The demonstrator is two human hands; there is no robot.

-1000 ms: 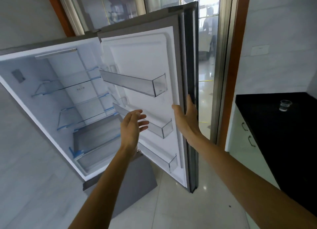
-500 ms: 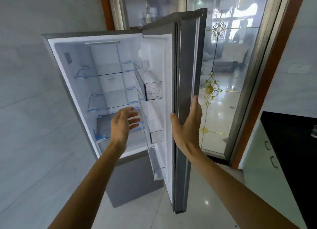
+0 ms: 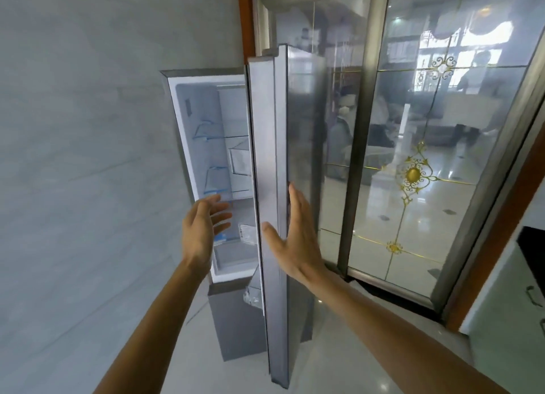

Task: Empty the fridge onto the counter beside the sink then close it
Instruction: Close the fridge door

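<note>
The grey fridge (image 3: 203, 145) stands against the left wall with its upper door (image 3: 271, 169) swung partly towards it, seen almost edge-on. Its glass shelves and door bins hold nothing that I can see. My right hand (image 3: 292, 240) lies flat with its palm against the door's outer edge, fingers straight. My left hand (image 3: 203, 231) hovers open in front of the fridge opening, touching nothing. The lower grey drawer front (image 3: 236, 323) is closed.
A glass sliding door with gold ornaments (image 3: 413, 175) fills the wall behind the fridge. A corner of the black counter (image 3: 530, 249) over white cabinets (image 3: 507, 314) shows at the right edge. Glossy pale floor tiles (image 3: 339, 364) lie below.
The fridge door has swung well towards the cabinet under my right palm, narrowing the opening. My view has shifted, so the counter is nearly out of frame.
</note>
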